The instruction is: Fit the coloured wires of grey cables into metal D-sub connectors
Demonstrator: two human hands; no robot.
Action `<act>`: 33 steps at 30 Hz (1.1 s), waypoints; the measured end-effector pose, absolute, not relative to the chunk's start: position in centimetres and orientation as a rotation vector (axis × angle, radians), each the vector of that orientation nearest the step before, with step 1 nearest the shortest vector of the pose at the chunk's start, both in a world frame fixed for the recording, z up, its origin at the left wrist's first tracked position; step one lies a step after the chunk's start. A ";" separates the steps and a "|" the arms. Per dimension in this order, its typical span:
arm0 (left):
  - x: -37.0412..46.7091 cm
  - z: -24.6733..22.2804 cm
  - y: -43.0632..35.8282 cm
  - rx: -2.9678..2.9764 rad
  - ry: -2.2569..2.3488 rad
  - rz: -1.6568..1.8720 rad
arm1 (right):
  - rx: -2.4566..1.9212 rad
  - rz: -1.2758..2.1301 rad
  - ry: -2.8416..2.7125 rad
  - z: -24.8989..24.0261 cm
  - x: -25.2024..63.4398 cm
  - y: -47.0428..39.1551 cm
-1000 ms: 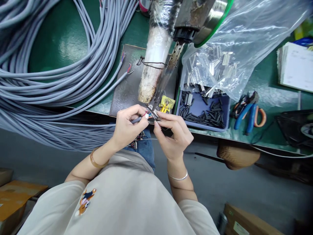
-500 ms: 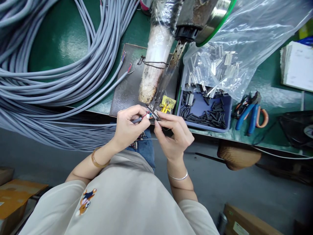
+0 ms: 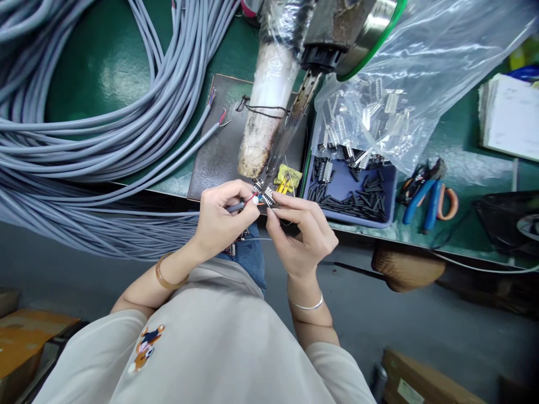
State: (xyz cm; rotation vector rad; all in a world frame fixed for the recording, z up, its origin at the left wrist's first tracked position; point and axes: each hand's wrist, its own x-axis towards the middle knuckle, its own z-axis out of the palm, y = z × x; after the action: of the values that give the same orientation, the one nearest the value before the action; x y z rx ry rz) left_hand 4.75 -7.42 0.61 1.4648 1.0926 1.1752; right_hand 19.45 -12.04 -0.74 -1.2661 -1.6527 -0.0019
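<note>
My left hand (image 3: pixel 221 221) pinches the stripped end of a grey cable (image 3: pixel 234 207), whose thin coloured wires show at the fingertips. My right hand (image 3: pixel 306 235) is closed at the fingertips on a small metal multi-pin connector (image 3: pixel 268 197). Wires and connector meet between the hands; which pins they touch is too small to tell. Just above hangs the tip end of a soldering iron (image 3: pixel 281 147), pointing down at the connector. A thin wire runs near my right fingertips, partly hidden by them.
Bundled grey cables (image 3: pixel 168 112) cover the left of the green bench. A wrapped white tube (image 3: pixel 263 112) stands beside the iron, near a yellow sponge (image 3: pixel 290 174). Right are a blue tray (image 3: pixel 357 221) of black sleeves, a plastic bag (image 3: pixel 425 101) of connectors and blue-handled pliers (image 3: pixel 430 205).
My right hand has shifted very slightly to the right, and an orange wire shows more by the connector. The whole view has drifted a little; both grips look the same.
</note>
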 end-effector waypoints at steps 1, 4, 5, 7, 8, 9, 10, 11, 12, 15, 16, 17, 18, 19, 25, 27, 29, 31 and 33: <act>4.7 0.7 -7.4 1.457 1.093 1.167 | -1.263 0.000 -1.654 -0.7 19.5 -12.1; 4.7 0.8 -7.4 1.428 1.096 1.142 | -1.263 0.002 -1.663 -0.5 19.6 -12.2; 4.6 0.9 -7.4 1.418 1.097 1.132 | -1.266 0.000 -1.666 -0.5 19.6 -12.2; 4.6 0.9 -7.4 1.399 1.103 1.114 | -1.271 -0.005 -1.673 -0.5 19.7 -12.2; 4.6 0.9 -7.4 1.390 1.106 1.106 | -1.272 -0.006 -1.679 -0.4 19.8 -12.2; 4.6 0.9 -7.4 1.380 1.109 1.101 | -1.273 -0.007 -1.687 -0.4 19.8 -12.2; 4.6 1.0 -7.3 1.371 1.108 1.096 | -1.275 -0.010 -1.693 -0.4 19.8 -12.2; 4.6 1.1 -7.3 1.361 1.108 1.093 | -1.277 -0.012 -1.698 -0.3 19.8 -12.1; 4.6 1.1 -7.2 1.351 1.109 1.089 | -1.280 -0.015 -1.702 -0.3 19.8 -12.1; 4.5 1.2 -7.1 1.319 1.102 1.072 | -1.288 -0.019 -1.704 -0.2 19.8 -12.1; 4.5 1.2 -7.0 1.307 1.095 1.060 | -1.288 -0.014 -1.702 -0.2 19.8 -12.1; 4.4 1.1 -7.0 1.295 1.088 1.048 | -1.288 -0.006 -1.699 -0.2 19.8 -12.2; 4.4 1.0 -6.9 1.284 1.083 1.036 | -1.288 0.005 -1.697 -0.3 19.8 -12.2; 4.3 0.9 -6.9 1.275 1.081 1.025 | -1.288 0.019 -1.697 -0.3 19.7 -12.2; 4.3 0.6 -6.9 1.258 1.102 1.013 | -1.297 0.036 -1.706 -0.4 19.6 -12.0; 4.3 0.8 -6.9 1.266 1.096 1.016 | -1.299 0.019 -1.704 -0.2 19.6 -12.0; 4.3 1.1 -6.9 1.275 1.087 1.024 | -1.305 0.000 -1.704 -0.1 19.6 -12.0; 4.3 1.2 -6.9 1.282 1.081 1.028 | -1.312 -0.018 -1.704 0.0 19.7 -12.0; 4.3 1.3 -6.9 1.281 1.078 1.021 | -1.317 -0.032 -1.708 -0.1 19.7 -12.1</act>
State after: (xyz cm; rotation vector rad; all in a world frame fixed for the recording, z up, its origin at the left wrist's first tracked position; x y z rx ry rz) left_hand 4.28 -6.92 1.29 1.2810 1.0778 1.0210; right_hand 19.69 -12.09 -0.12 -1.3166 -1.7081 -0.0317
